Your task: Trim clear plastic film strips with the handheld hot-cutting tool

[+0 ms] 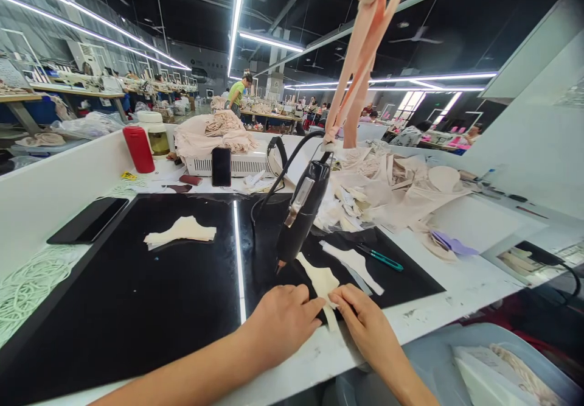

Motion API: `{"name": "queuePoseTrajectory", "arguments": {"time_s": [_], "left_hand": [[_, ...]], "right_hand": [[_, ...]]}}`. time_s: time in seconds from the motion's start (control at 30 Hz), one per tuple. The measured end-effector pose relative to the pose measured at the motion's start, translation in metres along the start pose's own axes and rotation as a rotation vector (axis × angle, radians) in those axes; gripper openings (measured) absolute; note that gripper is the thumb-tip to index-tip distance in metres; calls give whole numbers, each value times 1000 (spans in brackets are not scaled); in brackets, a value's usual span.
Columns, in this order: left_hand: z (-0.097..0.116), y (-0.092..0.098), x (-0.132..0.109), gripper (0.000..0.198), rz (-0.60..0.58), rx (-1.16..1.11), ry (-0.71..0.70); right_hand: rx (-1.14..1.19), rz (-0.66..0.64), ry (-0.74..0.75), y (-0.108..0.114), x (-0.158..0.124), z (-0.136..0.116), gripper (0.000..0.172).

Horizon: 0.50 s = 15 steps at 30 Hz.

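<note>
My left hand (283,324) has its fingers curled on a cream-coloured cut fabric piece (322,279), near its lower end. Between thumb and fingers, my right hand (367,324) pinches the right edge of the same piece. Just above my left hand hangs a black handheld electric tool (301,211) with a pointed tip and a cord, tied to peach fabric strips (358,59). Right of the held piece lies another white cut piece (356,263), beside teal thread snips (382,257). A small stack of cream pieces (182,231) rests on the left of the black mat (182,302).
Green cords (31,287) and a black tablet-like device (89,220) lie at left. Behind the mat stand a red bottle (138,149), a jar (156,135) and a phone (221,167). Beige fabric scraps (396,178) are heaped at right. A grey bin (438,357) sits below the table edge.
</note>
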<state>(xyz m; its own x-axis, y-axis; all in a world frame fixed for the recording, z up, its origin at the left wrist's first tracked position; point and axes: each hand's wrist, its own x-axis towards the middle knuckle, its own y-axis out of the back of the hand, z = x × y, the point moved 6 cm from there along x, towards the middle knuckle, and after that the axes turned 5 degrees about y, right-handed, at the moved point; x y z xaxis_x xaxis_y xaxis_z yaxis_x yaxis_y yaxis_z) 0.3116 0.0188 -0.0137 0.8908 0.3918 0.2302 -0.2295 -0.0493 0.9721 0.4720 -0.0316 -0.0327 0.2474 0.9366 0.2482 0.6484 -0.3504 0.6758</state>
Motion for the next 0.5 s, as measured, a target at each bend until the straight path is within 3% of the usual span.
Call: {"name": "queuePoseTrajectory", "arguments": {"time_s": [0.3, 0.5], "left_hand": [[1, -9, 1, 15, 0, -13, -21], [-1, -10, 1, 18, 23, -53, -49]], "right_hand": [[58, 80, -48, 9, 4, -5, 43], [145, 175, -107, 24, 13, -5, 47]]}}
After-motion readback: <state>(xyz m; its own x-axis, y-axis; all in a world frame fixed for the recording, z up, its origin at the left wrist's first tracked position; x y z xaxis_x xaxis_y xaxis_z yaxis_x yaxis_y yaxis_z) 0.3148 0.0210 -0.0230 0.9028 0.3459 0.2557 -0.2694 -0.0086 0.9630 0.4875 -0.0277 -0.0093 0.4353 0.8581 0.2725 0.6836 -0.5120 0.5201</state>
